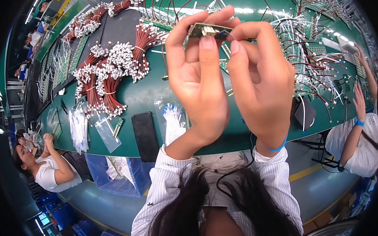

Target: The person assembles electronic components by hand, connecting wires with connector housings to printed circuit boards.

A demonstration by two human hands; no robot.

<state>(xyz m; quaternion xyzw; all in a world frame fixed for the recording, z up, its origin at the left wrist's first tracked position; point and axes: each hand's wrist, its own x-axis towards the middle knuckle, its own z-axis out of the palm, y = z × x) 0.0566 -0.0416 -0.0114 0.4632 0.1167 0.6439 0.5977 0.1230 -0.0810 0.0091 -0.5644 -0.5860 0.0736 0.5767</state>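
A circuit board, probably light, stiff and fragile, best held by its edges, off the white connector, is pinched in the left hand above the desk; fingertips of the right hand bunch at its end, grip unclear.

Smooth, glossy tabletop, plastic connector, cloth sleeve

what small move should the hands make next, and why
Perhaps tilt the circuit board slightly toward the eyes: it shows at a steep slant in the left hand, whose thumb lies by the white connector, while the right hand crowds its right end.
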